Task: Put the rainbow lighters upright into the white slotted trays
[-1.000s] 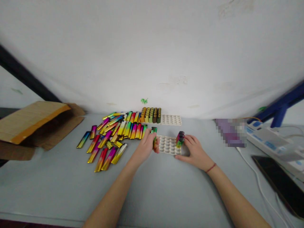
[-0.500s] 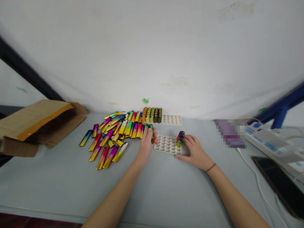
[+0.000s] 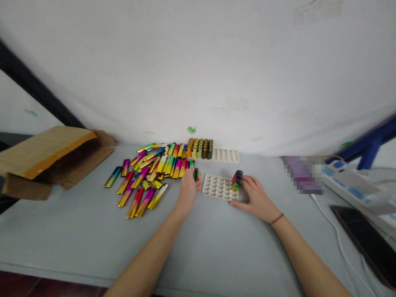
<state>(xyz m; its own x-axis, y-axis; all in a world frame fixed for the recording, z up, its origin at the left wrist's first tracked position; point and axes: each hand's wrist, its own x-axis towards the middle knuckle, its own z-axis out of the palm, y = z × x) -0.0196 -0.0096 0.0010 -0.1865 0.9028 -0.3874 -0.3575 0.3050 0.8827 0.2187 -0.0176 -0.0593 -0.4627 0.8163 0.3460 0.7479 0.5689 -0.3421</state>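
My left hand (image 3: 188,190) is closed around a lighter (image 3: 196,174) with a green top; the fingers hide most of its body. Just right of it lies a white tray (image 3: 213,186) with rows of round holes. Several multicoloured lighters (image 3: 237,181) with black tops stand upright in its right end. My right hand (image 3: 257,201) rests at that end, fingers spread beside the lighters and thumb by the tray's front corner. Whether it presses on the tray I cannot tell. Left of my left hand is a loose pile of shiny lighters (image 3: 144,177).
Behind stands a block of upright lighters (image 3: 199,149), beside a second white holed tray (image 3: 226,155) near the wall. An opened cardboard box (image 3: 58,152) lies at the left. To the right are a power strip (image 3: 355,181), a phone (image 3: 365,243) and a white cable (image 3: 331,227).
My left hand has turned and drawn slightly left, away from the tray, with the green-topped lighter in it. My right hand keeps its place at the tray. The view has shifted slightly.
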